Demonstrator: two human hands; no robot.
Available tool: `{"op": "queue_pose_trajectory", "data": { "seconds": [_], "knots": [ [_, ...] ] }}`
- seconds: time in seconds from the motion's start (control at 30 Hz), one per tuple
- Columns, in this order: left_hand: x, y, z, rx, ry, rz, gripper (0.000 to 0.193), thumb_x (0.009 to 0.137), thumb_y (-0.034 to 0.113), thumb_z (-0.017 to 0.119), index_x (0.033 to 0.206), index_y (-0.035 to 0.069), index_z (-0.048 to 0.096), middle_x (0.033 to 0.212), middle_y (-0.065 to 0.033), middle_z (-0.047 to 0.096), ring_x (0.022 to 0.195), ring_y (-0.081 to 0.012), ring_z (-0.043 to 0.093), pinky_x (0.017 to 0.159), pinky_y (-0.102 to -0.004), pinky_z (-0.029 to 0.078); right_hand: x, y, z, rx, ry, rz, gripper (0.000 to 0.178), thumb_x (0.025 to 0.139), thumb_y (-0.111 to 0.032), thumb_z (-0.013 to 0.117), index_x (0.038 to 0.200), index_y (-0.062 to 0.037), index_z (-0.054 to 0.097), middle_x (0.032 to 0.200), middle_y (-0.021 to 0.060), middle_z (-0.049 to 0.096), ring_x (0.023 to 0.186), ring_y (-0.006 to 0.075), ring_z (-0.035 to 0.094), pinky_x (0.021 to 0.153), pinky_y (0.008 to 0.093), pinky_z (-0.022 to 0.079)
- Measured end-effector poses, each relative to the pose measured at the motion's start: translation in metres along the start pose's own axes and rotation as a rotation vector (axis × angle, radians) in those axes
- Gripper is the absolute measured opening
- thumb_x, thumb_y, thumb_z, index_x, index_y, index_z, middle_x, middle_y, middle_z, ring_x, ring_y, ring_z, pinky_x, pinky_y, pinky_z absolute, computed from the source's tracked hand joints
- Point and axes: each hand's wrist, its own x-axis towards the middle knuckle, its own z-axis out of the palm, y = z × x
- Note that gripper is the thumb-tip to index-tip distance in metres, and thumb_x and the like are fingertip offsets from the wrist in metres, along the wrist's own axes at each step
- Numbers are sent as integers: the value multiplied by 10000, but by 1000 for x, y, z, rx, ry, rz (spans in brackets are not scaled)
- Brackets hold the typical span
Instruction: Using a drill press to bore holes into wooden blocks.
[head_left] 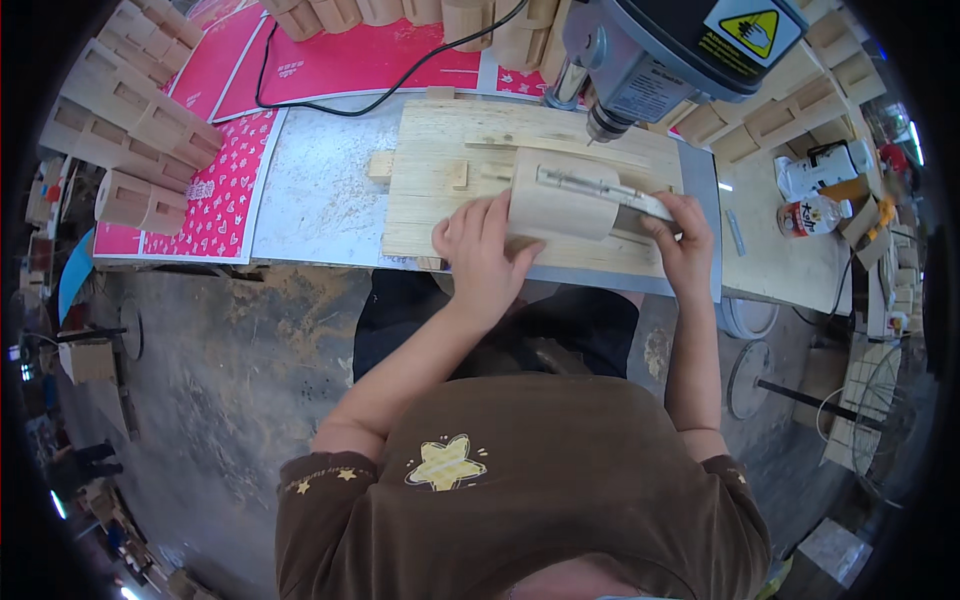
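Note:
A pale wooden cylinder lies on its side on a plywood board with wooden strips. My left hand grips its left end, fingers over the far side and thumb along the near edge. In my right hand, fingers and thumb pinch the right end of a slim metal-and-white strip-shaped tool. That tool lies along the top of the cylinder and sticks out past its right end; its exact kind is unclear. Just beyond the cylinder, the drill press holds its chuck above the board.
Slotted wooden cylinders stand in rows at the left and far edge. A black cable loops over pink printed sheets. To the right are a plastic bottle and a small light-blue stick. Sawdust covers the white table surface.

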Motion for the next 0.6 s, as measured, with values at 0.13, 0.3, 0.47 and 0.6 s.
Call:
{"op": "queue_pose_trajectory", "data": {
  "seconds": [0.13, 0.3, 0.47, 0.6],
  "knots": [
    [34, -10, 19, 77, -42, -77, 696, 561, 258, 813, 1197, 168, 543, 993, -41, 545, 1011, -237, 474, 944, -481, 219, 30, 6, 9, 97, 11, 53, 298, 721, -25, 714, 1009, -21, 639, 901, 93, 615, 876, 228, 565, 775, 295, 447],
    [46, -35, 11, 48, -40, -24, 644, 552, 308, 816, 1125, 117, 592, 884, -1, 570, 953, -211, 497, 910, -449, 238, 43, 9, 24, 203, -22, 67, 304, 719, -19, 717, 1013, -33, 640, 940, 76, 613, 915, 205, 558, 806, 290, 438],
    [44, -44, 10, 25, -28, -7, 569, 553, 298, 810, 1069, 124, 644, 827, 17, 559, 883, -199, 485, 876, -423, 245, 49, 8, 4, 314, 65, -26, 449, 730, -15, 720, 1150, -49, 567, 1113, 61, 571, 1049, 175, 524, 929, 296, 400],
    [44, -43, 13, 25, -58, 2, 552, 575, 322, 788, 1090, 183, 645, 817, 11, 538, 890, -210, 472, 843, -428, 252, 119, -35, -83, 223, 475, -277, 310, 867, -124, 612, 1150, -20, 539, 1060, 63, 583, 954, 150, 543, 842, 276, 429]
  ]
}}
